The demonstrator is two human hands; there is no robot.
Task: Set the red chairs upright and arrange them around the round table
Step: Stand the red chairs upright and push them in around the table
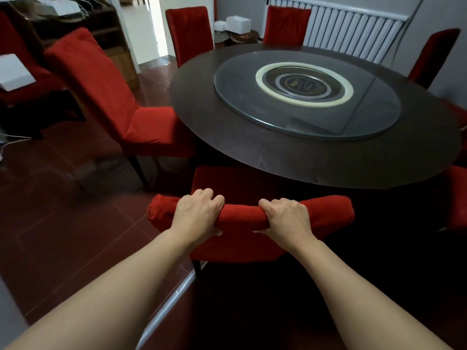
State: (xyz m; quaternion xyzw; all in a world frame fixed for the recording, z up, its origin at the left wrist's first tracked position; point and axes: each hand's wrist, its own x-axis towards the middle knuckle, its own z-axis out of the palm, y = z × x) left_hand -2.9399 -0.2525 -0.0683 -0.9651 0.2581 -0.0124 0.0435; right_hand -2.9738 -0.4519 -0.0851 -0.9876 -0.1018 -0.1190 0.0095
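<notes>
Round dark wooden counter ahead: left hand and right hand both grasp upright red fabric-covered chair's backrest; next, push it under.

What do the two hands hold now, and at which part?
Both hands, left and right, grip the top edge of the backrest of the nearest red chair, side by side.

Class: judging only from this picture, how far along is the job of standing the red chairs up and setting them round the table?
Done: four chairs stand upright by the round table, including the left chair and far chair. In hand: the left hand and right hand grip the near chair by its top rail, seat partly under the table. Left: another chair, holding a white box, stands apart.
</notes>
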